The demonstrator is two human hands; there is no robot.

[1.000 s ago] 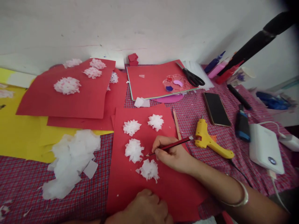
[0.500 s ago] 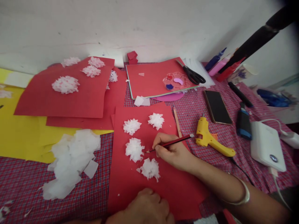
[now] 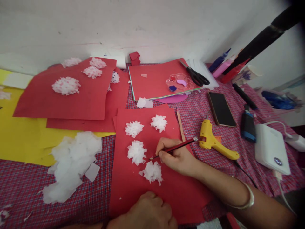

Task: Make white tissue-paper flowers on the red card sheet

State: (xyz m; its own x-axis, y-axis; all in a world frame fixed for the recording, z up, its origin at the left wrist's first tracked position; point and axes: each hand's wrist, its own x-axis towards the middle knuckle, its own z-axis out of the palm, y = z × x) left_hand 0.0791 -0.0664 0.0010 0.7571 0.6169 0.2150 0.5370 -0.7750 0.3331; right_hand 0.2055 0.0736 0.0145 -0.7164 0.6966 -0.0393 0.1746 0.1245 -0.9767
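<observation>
My right hand [image 3: 175, 157] grips a dark red pencil [image 3: 181, 145] with a pinch. The pencil's tip touches or hovers just over the red paper [image 3: 133, 197], beside white tissue-paper puffs. One puff [image 3: 137, 152] lies left of the tip, another puff [image 3: 152, 172] just below it. Two more, an upper left puff [image 3: 134, 128] and an upper right puff [image 3: 159, 123], sit farther up the sheet. My left hand [image 3: 150, 210] rests on the sheet's lower part, fingers curled under; whatever they might hold is hidden.
White tissue squares [image 3: 71, 165] lie in a heap at left, near red sheets [image 3: 64, 106] with pink-dabbed puffs. Behind are scissors [image 3: 196, 76] and a paint palette [image 3: 178, 83]. At right lie a yellow glue gun [image 3: 214, 144], a phone [image 3: 222, 109] and a white power bank [image 3: 271, 149].
My right hand and the pencil have shifted very slightly, with the tip a little nearer the lower puff. My left hand stays in place on the sheet.
</observation>
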